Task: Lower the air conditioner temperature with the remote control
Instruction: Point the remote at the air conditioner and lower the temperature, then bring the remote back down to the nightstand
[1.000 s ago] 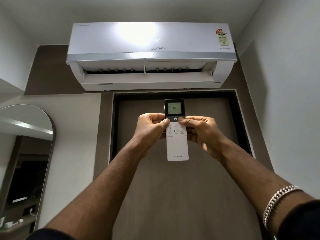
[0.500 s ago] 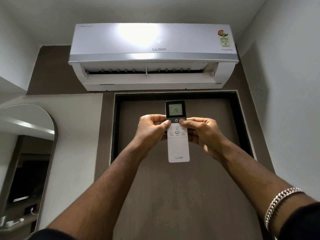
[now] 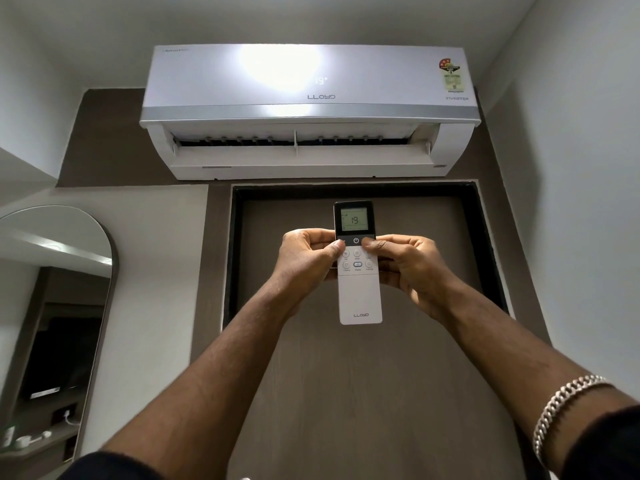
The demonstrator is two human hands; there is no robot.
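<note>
While both hands [image 3: 360,268] clasp the slim white plastic remote [image 3: 360,292], its screen and the white wall-mounted air conditioner [image 3: 308,112] read 19; lowering looks underway.

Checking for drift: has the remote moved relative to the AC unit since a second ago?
No. The remote keeps its place below the AC unit, inside the door frame; both shift together with the camera.

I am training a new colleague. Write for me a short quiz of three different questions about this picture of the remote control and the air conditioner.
1. True or false: both hands hold the remote control.
2. Which number does the remote's screen show: A) 24, B) 19, C) 16?
3. Fill in: the bracelet is on the ____ wrist.

Key:
1. True; the left hand and right hand grip it, thumbs on the dark button strip.
2. B; the air conditioner panel also shows 19.
3. right
</note>
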